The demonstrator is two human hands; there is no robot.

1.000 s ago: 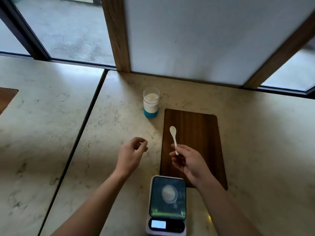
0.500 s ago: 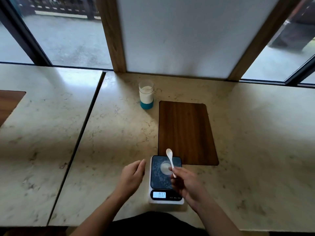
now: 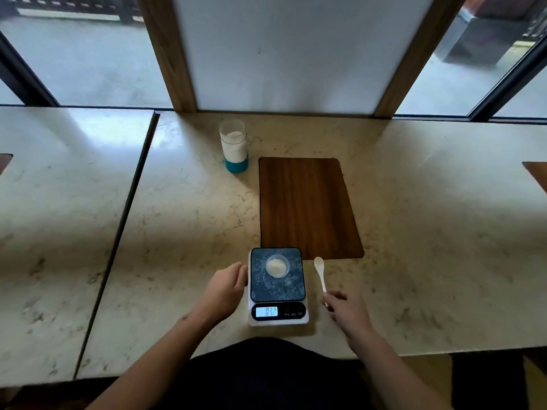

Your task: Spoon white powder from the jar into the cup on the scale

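Now the right hand (image 3: 347, 309) pinches the handle end of the white spoon (image 3: 320, 273), whose bowl points toward 12 o'clock just right of the scale (image 3: 278, 287); whether the spoon touches the table (image 3: 183, 220) is unclear. At the scale's 9 o'clock edge, the left hand (image 3: 226, 287) rests loosely curled, grasping nothing. A small cup (image 3: 277, 266) of white powder sits on the scale. Toward 11 o'clock, well apart, stands the jar (image 3: 233, 146), beside the wooden board (image 3: 307, 207).
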